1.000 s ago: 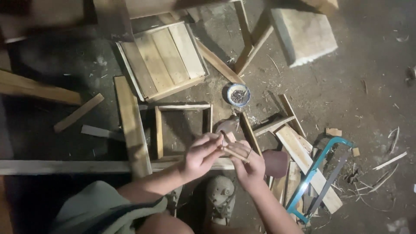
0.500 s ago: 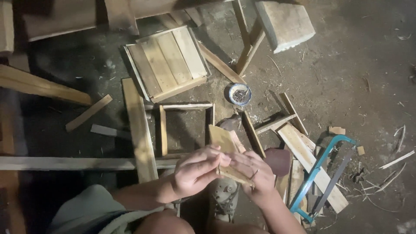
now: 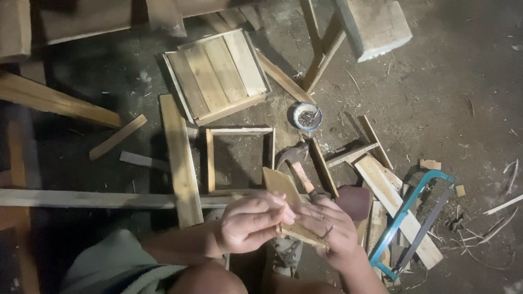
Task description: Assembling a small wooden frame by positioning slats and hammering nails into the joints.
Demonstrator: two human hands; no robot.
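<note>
Head view: both hands [image 3: 289, 220] round flat wooden offcut [image 3: 280, 188]

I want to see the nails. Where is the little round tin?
In the head view, the small round tin sits on the ground above the person's hands, just right of the slatted wooden panel and above the hammer.

Dark bare floor [image 3: 468, 81], dusty, littered with wood chips and shavings. Dim light, deep shadow along the left edge. Scattered timber: long plank [image 3: 54, 100] at left, thick wood block [image 3: 376, 24] at top, slatted panel [image 3: 218, 73] flat on the floor.
</note>
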